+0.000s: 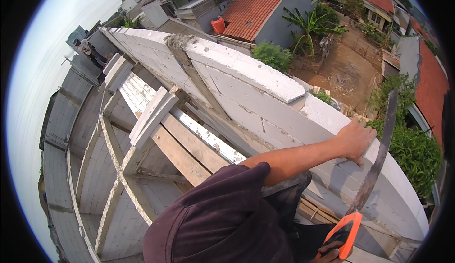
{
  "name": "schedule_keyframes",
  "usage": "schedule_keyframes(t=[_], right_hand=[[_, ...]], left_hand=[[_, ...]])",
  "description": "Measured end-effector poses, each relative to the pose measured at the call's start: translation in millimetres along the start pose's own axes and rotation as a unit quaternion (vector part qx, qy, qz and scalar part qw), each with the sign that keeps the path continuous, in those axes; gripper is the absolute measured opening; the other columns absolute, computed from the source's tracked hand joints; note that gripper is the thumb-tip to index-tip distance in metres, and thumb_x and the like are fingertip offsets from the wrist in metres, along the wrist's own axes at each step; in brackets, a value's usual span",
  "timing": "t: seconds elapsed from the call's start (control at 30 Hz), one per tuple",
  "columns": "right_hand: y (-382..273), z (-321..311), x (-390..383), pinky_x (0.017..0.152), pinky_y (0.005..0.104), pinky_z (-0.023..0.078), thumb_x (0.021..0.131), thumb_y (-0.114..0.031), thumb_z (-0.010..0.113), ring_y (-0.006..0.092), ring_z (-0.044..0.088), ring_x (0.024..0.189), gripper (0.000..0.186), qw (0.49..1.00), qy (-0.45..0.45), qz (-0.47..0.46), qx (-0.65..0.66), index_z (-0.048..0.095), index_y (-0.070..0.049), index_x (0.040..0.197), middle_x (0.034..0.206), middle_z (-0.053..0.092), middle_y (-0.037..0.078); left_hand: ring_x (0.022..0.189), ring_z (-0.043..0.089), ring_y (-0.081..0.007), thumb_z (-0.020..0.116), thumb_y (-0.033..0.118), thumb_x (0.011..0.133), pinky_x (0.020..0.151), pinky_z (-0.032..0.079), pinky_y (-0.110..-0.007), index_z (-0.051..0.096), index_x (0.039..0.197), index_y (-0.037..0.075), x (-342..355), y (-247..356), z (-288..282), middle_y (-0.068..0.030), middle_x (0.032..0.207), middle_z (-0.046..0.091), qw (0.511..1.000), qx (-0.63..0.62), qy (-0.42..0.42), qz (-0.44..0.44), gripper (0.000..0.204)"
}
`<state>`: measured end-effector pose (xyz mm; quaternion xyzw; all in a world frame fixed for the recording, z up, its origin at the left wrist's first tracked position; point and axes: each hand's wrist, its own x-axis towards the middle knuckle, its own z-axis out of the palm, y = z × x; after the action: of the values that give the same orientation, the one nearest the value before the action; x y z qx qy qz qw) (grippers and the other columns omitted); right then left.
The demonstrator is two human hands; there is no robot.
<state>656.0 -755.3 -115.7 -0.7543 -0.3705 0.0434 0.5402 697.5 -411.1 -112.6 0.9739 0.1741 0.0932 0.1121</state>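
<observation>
My left arm reaches across to the top of a white block wall. There my left hand (355, 140) grips a white block (327, 113), thumb on the near face and fingers bent over the top toward the far edge. Low in the view, my right hand (329, 254) is wrapped round the orange and black handle of a handsaw (377, 161); only its fingers show. The long, dark, worn blade points up and away, its tip beyond the wall top, and passes just right of my left hand. Whether the blade touches the wall I cannot tell.
Wooden planks (182, 154) form a narrow walkway beside the wall, with stacked white blocks (152, 116) on it. Concrete beams (124, 168) cross a deep drop at left. Another person (90, 52) stands at the far end. Beyond the wall lies a dirt yard (343, 68) far below.
</observation>
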Motion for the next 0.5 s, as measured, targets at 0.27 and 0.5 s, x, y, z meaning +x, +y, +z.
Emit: schedule_keyframes(t=[0.27, 0.5], right_hand=[[22.2, 12.6, -4.9, 0.083, 0.0377, 0.054, 0.111, -0.036, 0.046, 0.024, 0.067, 0.088, 0.044, 0.998, 0.023, -0.002, 0.057, 0.061, 0.003, 0.125, 0.094, 0.063, 0.01], [-31.4, -50.7, -33.0, 0.081, 0.0381, 0.054, 0.112, -0.035, 0.044, 0.0286, 0.068, 0.084, 0.044, 0.99, -0.058, 0.109, -0.065, 0.063, 0.003, 0.124, 0.094, 0.068, 0.014]], left_hand=[[0.128, 0.06, -0.0331, 0.091, 0.068, 0.062, 0.109, 0.042, -0.05, 0.058, 0.135, -0.001, 3.4, 4.2, -1.4, -0.0162, 0.126, 0.069, 1.0, 0.02, 0.007, -0.004, 0.105], [0.127, 0.061, -0.0338, 0.091, 0.068, 0.062, 0.109, 0.042, -0.05, 0.058, 0.135, -0.001, 1.4, -1.9, 3.6, -0.0165, 0.126, 0.069, 1.0, -0.002, 0.019, 0.003, 0.106]])
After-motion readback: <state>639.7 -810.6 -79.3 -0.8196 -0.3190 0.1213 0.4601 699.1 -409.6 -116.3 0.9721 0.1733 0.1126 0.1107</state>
